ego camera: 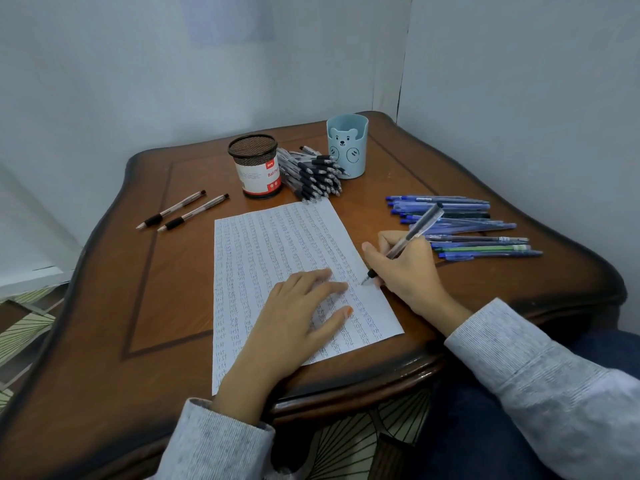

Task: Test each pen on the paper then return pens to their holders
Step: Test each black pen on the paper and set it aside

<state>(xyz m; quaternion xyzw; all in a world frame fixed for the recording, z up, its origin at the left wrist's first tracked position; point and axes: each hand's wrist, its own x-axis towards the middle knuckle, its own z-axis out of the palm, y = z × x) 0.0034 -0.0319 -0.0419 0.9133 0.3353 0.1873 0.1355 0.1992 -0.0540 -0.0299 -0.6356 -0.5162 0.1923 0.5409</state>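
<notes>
Grey-sleeved, my left hand (pixel 298 306) lies flat, pinning the paper (pixel 277 237); my right hand (pixel 408 271) pinches a pen (pixel 420 225) low on its barrel, tip touching the paper just beyond my fingers. Light, stiff, slick plastic, I judge: hold near the tip.

The dark brown wooden table (pixel 173 289) wore a smooth, glossy varnish that shone along its curved rim, while the white sheet of paper (pixel 277 230) on it looked thin and matt. The round black wire-mesh cup (pixel 254 157) seemed metal (its red-and-white wrapper slightly shiny), and the pale blue bear-faced cup (pixel 347 147) was smooth plastic. The clear-barrelled plastic pen (pixel 412 233) looked glossy with a dull black grip, and the grey ribbed knit sleeves (pixel 519 362) were soft matt cloth.
</notes>
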